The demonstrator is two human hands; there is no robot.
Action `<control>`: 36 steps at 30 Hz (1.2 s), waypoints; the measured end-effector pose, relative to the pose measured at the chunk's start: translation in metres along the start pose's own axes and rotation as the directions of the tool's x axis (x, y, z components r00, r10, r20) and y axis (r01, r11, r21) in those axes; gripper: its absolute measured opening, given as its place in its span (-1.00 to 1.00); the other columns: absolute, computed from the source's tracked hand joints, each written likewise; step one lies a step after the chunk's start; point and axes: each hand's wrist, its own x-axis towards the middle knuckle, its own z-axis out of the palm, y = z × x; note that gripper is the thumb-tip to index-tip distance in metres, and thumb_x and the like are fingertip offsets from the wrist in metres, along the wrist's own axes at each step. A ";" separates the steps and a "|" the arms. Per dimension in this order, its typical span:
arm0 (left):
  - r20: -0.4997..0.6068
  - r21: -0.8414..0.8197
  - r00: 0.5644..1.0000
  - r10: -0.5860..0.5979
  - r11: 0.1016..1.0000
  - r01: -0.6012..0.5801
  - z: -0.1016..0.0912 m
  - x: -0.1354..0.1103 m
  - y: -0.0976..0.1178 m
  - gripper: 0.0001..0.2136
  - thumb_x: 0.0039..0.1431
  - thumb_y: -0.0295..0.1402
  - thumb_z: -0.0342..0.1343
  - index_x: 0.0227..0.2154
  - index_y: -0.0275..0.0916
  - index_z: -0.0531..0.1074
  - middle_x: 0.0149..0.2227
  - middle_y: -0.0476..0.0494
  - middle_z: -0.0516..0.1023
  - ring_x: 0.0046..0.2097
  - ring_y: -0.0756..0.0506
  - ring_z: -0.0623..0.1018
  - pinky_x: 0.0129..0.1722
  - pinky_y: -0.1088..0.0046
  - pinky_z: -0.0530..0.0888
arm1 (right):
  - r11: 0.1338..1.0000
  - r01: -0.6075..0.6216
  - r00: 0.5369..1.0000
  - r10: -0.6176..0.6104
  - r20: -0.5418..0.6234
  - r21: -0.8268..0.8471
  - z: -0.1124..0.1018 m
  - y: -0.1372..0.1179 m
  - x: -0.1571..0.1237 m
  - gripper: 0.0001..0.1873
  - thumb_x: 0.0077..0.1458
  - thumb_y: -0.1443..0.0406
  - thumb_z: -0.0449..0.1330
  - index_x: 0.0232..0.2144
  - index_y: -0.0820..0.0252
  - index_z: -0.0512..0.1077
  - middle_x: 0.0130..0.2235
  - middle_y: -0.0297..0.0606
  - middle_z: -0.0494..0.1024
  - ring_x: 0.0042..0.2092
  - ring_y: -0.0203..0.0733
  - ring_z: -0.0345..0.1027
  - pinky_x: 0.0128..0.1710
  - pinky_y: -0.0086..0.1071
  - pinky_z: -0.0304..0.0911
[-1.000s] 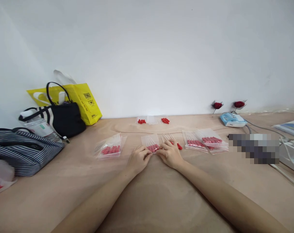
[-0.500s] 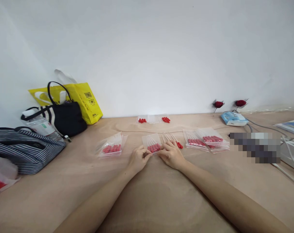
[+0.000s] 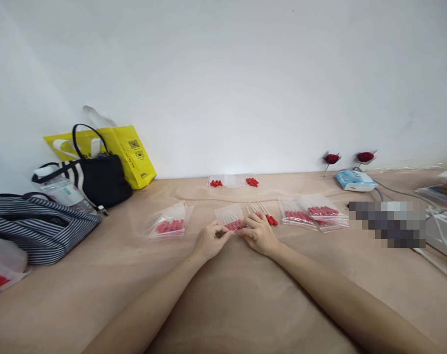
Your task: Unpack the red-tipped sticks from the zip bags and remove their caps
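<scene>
Between my hands lies a clear zip bag (image 3: 229,215) holding several thin white sticks with red tips. My left hand (image 3: 211,240) pinches the near edge of the bag at its left. At the right of that same edge, my right hand (image 3: 259,235) grips with thumb and fingers, hiding part of the bag. Loose red-tipped sticks (image 3: 270,219) lie just beyond my right hand, partly covered by it. Filled zip bags (image 3: 170,225) are stacked to the left, and more filled bags (image 3: 300,216) overlap one another to the right.
Small bags with red pieces (image 3: 236,181) lie by the wall. At left stand a yellow bag (image 3: 135,162), a black handbag (image 3: 111,182) and a striped bag (image 3: 57,231). A blue tissue pack (image 3: 356,181), cables and a power strip (image 3: 444,231) are at right on the table (image 3: 223,295).
My right hand has shifted slightly left, closer to my left hand, along the bag's near edge. Something pale and brown has come into view at the far right edge.
</scene>
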 end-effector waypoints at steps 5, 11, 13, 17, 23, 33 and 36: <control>0.045 -0.044 0.990 0.130 0.991 -0.128 0.002 0.003 0.003 -0.90 -0.02 -0.43 0.09 -0.47 -0.20 0.51 -0.31 -0.11 0.47 -0.22 -0.06 0.45 -0.19 0.38 0.38 | 0.999 0.018 1.000 -0.019 0.007 0.037 -0.001 0.000 -0.001 -0.79 0.03 0.37 0.06 -0.37 -0.01 0.47 -0.35 -0.34 0.45 -0.27 -0.26 0.15 -0.22 -0.29 -0.10; 0.035 -0.152 0.995 0.090 0.985 -0.084 0.007 0.002 0.004 -0.87 0.01 -0.48 0.02 -0.56 -0.26 0.44 -0.30 -0.12 0.48 -0.26 -0.03 0.47 -0.23 0.43 0.40 | 0.993 0.003 0.999 -0.008 0.045 0.115 -0.003 0.000 0.001 -0.79 0.07 0.34 0.03 -0.41 0.05 0.47 -0.31 -0.30 0.43 -0.25 -0.26 0.17 -0.27 -0.34 -0.04; 0.016 -0.157 0.996 0.085 0.984 -0.081 0.009 0.002 0.005 -0.87 0.01 -0.48 0.01 -0.57 -0.27 0.42 -0.33 -0.11 0.48 -0.27 -0.02 0.48 -0.25 0.44 0.40 | 0.991 -0.011 0.999 0.006 0.036 0.133 -0.004 -0.001 0.002 -0.78 0.08 0.34 0.02 -0.42 0.07 0.47 -0.30 -0.29 0.43 -0.24 -0.25 0.17 -0.26 -0.34 -0.03; -0.038 -0.111 0.998 0.046 0.993 -0.050 0.009 0.003 0.005 -0.86 0.01 -0.48 -0.01 -0.59 -0.27 0.38 -0.39 -0.09 0.49 -0.29 -0.03 0.47 -0.28 0.45 0.40 | 0.987 0.007 0.998 -0.018 0.068 0.158 -0.003 -0.006 0.002 -0.81 0.05 0.34 0.05 -0.47 0.08 0.46 -0.30 -0.29 0.40 -0.22 -0.25 0.17 -0.22 -0.32 -0.03; -0.132 -0.044 0.991 0.003 0.999 -0.009 0.004 0.002 0.000 -0.87 0.06 -0.43 -0.05 -0.53 -0.26 0.35 -0.38 -0.10 0.48 -0.26 -0.05 0.47 -0.25 0.42 0.38 | 0.993 -0.059 0.992 0.046 0.118 0.105 -0.008 -0.011 0.000 -0.89 -0.01 0.33 0.10 -0.50 0.10 0.42 -0.19 -0.30 0.36 -0.15 -0.21 0.15 -0.16 -0.28 -0.05; 0.071 0.091 0.986 0.154 0.983 -0.160 -0.015 0.003 -0.004 -0.85 0.09 -0.38 -0.09 -0.28 -0.24 0.32 -0.10 -0.16 0.40 0.04 -0.13 0.30 0.02 0.24 0.25 | 0.963 -0.261 0.949 0.244 0.202 0.063 -0.019 0.003 -0.007 -0.86 0.00 0.24 0.10 -0.42 0.03 0.47 -0.19 -0.30 0.38 -0.12 -0.17 0.15 -0.13 -0.22 -0.09; 0.155 0.156 0.977 0.146 0.973 -0.170 -0.018 0.007 -0.009 -0.72 0.05 -0.47 -0.09 -0.14 -0.22 0.27 -0.07 -0.14 0.39 0.00 -0.11 0.34 0.03 0.26 0.25 | 0.934 -0.352 0.921 0.333 0.203 0.064 -0.018 0.001 -0.005 -0.82 0.02 0.21 0.07 -0.40 0.01 0.48 -0.22 -0.30 0.39 -0.15 -0.18 0.16 -0.15 -0.23 -0.10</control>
